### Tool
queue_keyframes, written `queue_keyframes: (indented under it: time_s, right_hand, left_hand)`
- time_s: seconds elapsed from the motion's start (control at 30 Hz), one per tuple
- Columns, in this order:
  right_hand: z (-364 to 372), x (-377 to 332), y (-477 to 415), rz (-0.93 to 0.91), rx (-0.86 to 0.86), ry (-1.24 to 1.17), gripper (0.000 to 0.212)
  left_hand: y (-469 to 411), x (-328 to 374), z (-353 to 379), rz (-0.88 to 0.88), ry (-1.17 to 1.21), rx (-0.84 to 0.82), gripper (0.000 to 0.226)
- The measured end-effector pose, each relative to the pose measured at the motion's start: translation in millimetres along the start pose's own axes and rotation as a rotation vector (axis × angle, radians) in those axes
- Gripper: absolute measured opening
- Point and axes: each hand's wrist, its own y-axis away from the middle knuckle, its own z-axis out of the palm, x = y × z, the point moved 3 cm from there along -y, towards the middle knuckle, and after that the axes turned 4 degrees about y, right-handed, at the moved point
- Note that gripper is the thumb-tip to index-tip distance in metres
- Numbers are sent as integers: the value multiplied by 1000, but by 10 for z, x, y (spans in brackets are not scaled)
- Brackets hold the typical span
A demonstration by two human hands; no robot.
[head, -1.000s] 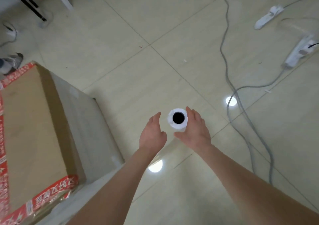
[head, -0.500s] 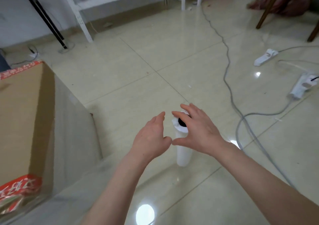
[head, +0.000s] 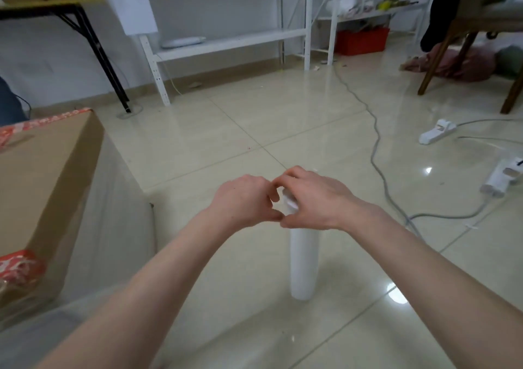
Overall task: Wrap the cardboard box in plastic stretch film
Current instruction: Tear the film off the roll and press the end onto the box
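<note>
Change: half a second ago both hands were spread open beside the top of the roll; now they have drawn together over it, fingers curled, and the black core hole is covered.
Cardboard box (head: 42, 187): on the floor well to the left of the stretch film roll (head: 303, 264), with red printed tape along its far and near edges. A hazy sheet of plastic film (head: 113, 227) lies over the side that faces the roll.
Left hand (head: 243, 201): just left of the roll's top, back of the hand up, fingers curled inward. Its thumb tip touches the right thumb. Whether it actually grasps the roll or the film cannot be told.
Stretch film roll: white, upright on the tiled floor, base apart from the box. Its top end sits under the two hands, and the bare body shows below them.
Right hand (head: 314, 201): clamped on the roll's top, fingers arched over the end and thumb pressed against the side just below. The forearm reaches in from the lower right.
Grey cable (head: 379, 164): runs across the floor to the right of the roll.
Power strips (head: 437, 130): two white ones, further right of the roll, well apart from it.
</note>
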Motion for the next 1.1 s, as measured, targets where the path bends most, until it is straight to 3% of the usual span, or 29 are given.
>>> queue_keyframes:
  time_s: [0.1, 0.2, 0.27, 0.33, 0.47, 0.57, 0.7, 0.8, 1.03, 1.1]
  right_hand:
    - [-21, -34, 6, 30, -21, -11, 55]
    - [-49, 26, 66, 88, -15, -65, 69]
    - [-39, 68, 117, 203, -32, -51, 82]
    - [-9, 95, 148, 311, -31, -55, 76]
    - [-24, 105, 146, 294, -12, -76, 59]
    - [-23, 107, 141, 257, -75, -64, 67]
    - [-31, 146, 171, 356, -77, -59, 79]
    - [-44, 158, 155, 378, -19, -62, 62]
    - [-7, 108, 187, 278, -47, -51, 49]
    - [-14, 81, 183, 245, 21, -10, 36]
  left_hand:
    - [22, 27, 8, -5, 14, 7, 35]
    - [45, 19, 85, -8, 77, 49, 36]
    - [61, 33, 198, 3, 39, 49, 43]
    - [57, 40, 276, -4, 15, 94, 34]
    - [56, -6, 220, -66, 78, 185, 15]
    - [76, -59, 189, -80, 94, 164, 14]
    - [92, -57, 184, -69, 106, 149, 12]
    - [80, -12, 142, -56, 82, 146, 14]
    - [38, 37, 131, -81, 65, 55, 8]
    - [15, 51, 154, -66, 22, 39, 30]
